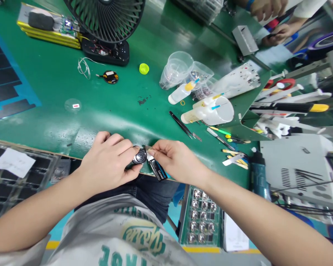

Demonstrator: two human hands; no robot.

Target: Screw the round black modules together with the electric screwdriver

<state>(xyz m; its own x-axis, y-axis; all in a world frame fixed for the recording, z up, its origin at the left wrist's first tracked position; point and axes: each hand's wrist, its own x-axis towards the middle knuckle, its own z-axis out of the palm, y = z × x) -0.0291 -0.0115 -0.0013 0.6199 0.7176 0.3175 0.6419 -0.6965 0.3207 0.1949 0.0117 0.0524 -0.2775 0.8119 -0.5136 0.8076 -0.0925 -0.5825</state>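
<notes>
My left hand (108,162) rests at the near edge of the green table (58,81), fingers curled round a small round metal part (140,157). My right hand (174,159) pinches a black-handled craft knife (156,168) with a white label. The knife's blade tip meets the round part between my two hands. Both hands sit above my lap, close together.
Black tweezers (181,125), clear plastic cups (180,68), squeeze bottles (180,94) and small tools lie beyond my right hand. A black fan (105,22) stands at the back. A tray of round parts (201,218) sits below the edge. Another person's hands (268,14) work far right.
</notes>
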